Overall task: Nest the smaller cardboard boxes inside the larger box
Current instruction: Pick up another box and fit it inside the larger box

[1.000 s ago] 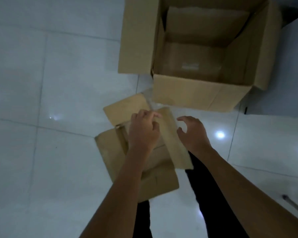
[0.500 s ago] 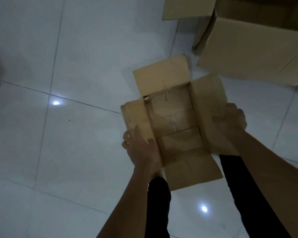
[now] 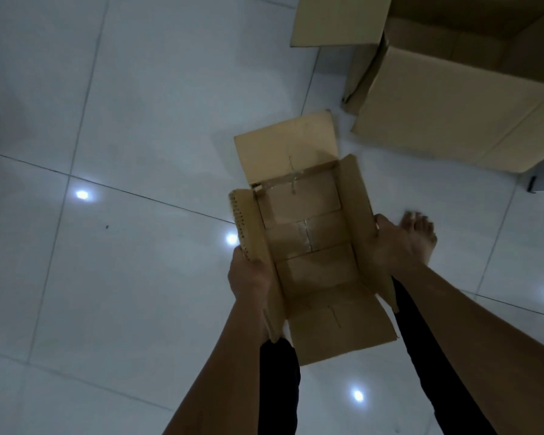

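Observation:
A small open cardboard box [image 3: 308, 233] is in front of me, its four flaps spread and its taped bottom showing, with nothing inside. My left hand [image 3: 248, 276] grips its left wall and flap. My right hand [image 3: 399, 243] holds the right flap, thumb on the edge and fingers behind it. The larger cardboard box [image 3: 446, 102] stands on the floor at the upper right, beyond the small box. Only its near wall and one open flap [image 3: 336, 20] are in view; its inside is out of frame.
The floor [image 3: 123, 277] is glossy white tile with bright light reflections. My black trouser legs [image 3: 278, 381] are below the small box. A small dark object [image 3: 532, 184] sits at the right edge beside a grey surface.
My hands have left the small box's top flaps and now grip its two sides, and the flaps are spread. The view has tilted down, so the large box sits at the upper right.

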Action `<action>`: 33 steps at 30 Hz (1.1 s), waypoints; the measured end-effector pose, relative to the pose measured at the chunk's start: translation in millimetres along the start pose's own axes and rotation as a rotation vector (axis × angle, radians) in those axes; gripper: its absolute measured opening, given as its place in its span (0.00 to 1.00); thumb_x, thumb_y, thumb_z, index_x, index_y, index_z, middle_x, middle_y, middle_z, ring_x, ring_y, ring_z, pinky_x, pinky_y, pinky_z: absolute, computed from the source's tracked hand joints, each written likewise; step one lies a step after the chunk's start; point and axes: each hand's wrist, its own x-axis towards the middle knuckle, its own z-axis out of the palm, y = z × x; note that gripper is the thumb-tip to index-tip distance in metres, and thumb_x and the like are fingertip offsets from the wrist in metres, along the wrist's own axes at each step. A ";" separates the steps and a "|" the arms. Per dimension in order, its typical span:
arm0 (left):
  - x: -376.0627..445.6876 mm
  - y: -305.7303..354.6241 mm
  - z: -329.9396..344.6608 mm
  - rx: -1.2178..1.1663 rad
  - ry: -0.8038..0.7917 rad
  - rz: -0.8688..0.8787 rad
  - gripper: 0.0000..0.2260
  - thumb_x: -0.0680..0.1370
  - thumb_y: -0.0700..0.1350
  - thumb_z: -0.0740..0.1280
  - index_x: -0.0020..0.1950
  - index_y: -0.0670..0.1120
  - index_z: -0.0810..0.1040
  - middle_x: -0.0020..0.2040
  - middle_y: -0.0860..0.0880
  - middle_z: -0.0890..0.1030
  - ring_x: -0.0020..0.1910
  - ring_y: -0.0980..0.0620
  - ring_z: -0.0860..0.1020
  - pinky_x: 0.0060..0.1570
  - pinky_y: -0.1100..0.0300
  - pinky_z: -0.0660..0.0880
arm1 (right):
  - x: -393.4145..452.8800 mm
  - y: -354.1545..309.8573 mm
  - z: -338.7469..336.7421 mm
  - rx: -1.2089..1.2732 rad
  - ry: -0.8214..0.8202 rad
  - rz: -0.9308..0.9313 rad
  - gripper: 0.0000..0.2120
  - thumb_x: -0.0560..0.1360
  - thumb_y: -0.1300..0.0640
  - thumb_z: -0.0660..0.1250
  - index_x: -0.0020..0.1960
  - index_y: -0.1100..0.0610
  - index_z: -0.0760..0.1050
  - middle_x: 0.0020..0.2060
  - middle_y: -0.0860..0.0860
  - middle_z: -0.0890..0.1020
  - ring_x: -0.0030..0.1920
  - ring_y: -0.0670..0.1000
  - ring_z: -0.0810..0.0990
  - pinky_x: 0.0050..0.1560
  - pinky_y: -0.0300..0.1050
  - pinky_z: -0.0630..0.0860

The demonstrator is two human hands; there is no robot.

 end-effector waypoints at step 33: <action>-212.4 354.7 -91.4 0.050 -0.086 0.523 0.18 0.83 0.50 0.57 0.72 0.48 0.71 0.62 0.46 0.79 0.53 0.46 0.80 0.49 0.50 0.81 | -82.7 55.1 -332.9 0.627 0.220 -0.025 0.10 0.82 0.61 0.54 0.43 0.56 0.68 0.35 0.55 0.72 0.32 0.49 0.70 0.31 0.42 0.68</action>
